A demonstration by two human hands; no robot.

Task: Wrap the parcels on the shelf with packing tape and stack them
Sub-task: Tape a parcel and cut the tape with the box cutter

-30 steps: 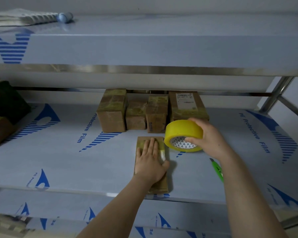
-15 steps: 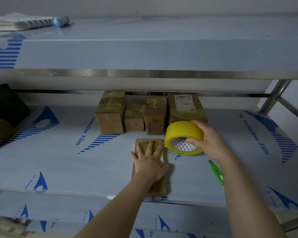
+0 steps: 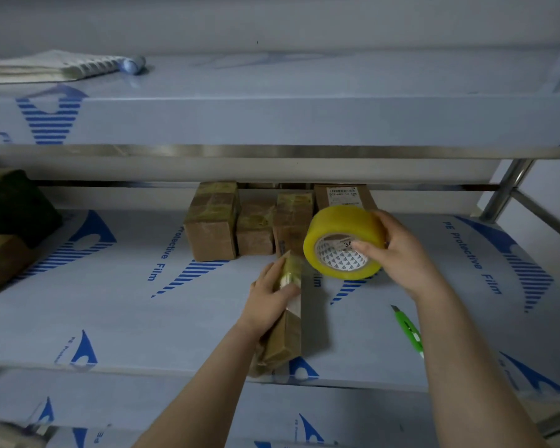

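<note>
Head view of the middle shelf (image 3: 110, 318). The left hand (image 3: 269, 295) grips a long, flat brown parcel (image 3: 283, 337) near its far end. Its fingers (image 3: 272, 270) lie flat along the parcel's left face and the thumb crosses the raised, tape-glossed edge, so the parcel sits clamped between thumb and fingers. The parcel stands tilted on one long side, with its near end at the shelf's front lip; whether the whole lower edge rests on the shelf is hard to tell in the dim light. The right hand (image 3: 398, 253) holds a yellow roll of packing tape (image 3: 343, 227) above the shelf, just right of the parcel's far end. Here the fingers curl over the roll's outer band and the thumb hooks into the cardboard core. A row of taped parcels (image 3: 212, 224) stands at the back of the shelf. A green utility knife (image 3: 408, 331) lies on the shelf beside the right forearm. Dark parcels (image 3: 10, 205) sit at the left edge.
</note>
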